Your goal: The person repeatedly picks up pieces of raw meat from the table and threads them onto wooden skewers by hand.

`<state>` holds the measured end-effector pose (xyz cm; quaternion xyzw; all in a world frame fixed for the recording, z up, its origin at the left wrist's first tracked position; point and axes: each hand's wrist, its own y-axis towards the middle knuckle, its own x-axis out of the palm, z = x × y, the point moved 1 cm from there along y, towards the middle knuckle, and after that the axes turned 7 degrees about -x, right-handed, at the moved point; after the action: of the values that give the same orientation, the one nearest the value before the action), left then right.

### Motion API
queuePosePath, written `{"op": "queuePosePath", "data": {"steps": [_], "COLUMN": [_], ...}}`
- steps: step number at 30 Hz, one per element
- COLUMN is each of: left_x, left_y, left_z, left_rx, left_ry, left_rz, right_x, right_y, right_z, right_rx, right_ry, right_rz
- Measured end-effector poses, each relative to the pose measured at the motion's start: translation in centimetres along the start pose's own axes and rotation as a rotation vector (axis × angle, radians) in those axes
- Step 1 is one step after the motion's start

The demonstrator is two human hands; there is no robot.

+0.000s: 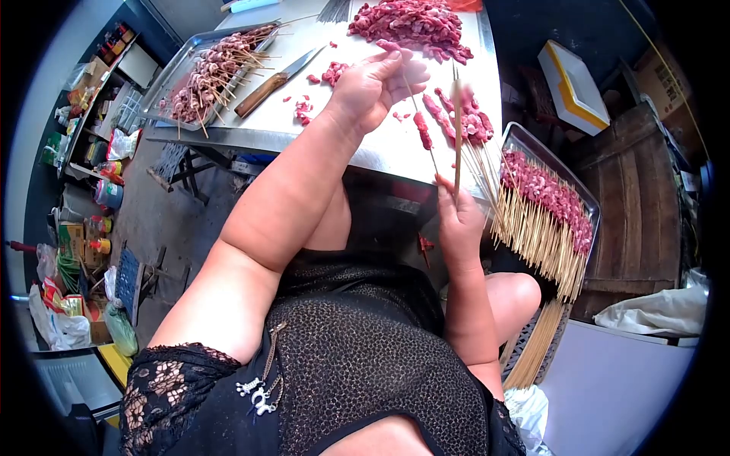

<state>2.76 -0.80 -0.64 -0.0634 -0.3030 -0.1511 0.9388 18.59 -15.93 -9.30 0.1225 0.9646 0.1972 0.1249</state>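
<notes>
My left hand [371, 85] is over the metal table, thumb and forefinger pinched on a small piece of raw meat [388, 45]. Its other fingers are loosely bent beside the tip of a thin skewer. Lower and to the right, my right hand [460, 226] is closed around the bottom of that meat skewer [423, 131], which slants up toward my left hand with red meat threaded midway. Brown bamboo sticks [458, 144] also rise upright from my right hand. Just behind them lie several meat skewers [475, 125] on the table edge.
A large pile of raw meat [414, 26] sits at the back of the table [357, 156]. A wooden-handled knife [266, 91] lies left, beside a tray [156, 99] of skewers. At right, another tray [593, 199] holds rows of skewers, above bare bamboo sticks [538, 349].
</notes>
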Motion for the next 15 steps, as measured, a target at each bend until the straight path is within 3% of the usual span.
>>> {"op": "queuePosePath", "data": {"steps": [1,3,6,10,15], "left_x": [0.0,-0.2,-0.4,-0.2,-0.6], "left_y": [0.0,0.0,0.2,0.4,0.3], "left_z": [0.0,-0.6,-0.8,-0.3,0.2], "left_rx": [-0.005,-0.054,-0.090,0.007,0.061], "left_ry": [0.009,-0.009,0.023,0.057,-0.002], "left_rz": [-0.022,-0.030,-0.062,-0.035,0.012], "right_x": [-0.1,-0.3,-0.3,-0.8,-0.8], "right_y": [0.0,0.1,0.2,0.1,-0.3], "right_z": [-0.1,-0.2,-1.1,-0.9,-0.5], "right_rx": [0.001,0.333,0.379,0.355,0.303], "right_ry": [0.000,0.418,0.447,0.502,0.331], "right_rz": [-0.001,-0.088,-0.049,-0.027,-0.023]}}
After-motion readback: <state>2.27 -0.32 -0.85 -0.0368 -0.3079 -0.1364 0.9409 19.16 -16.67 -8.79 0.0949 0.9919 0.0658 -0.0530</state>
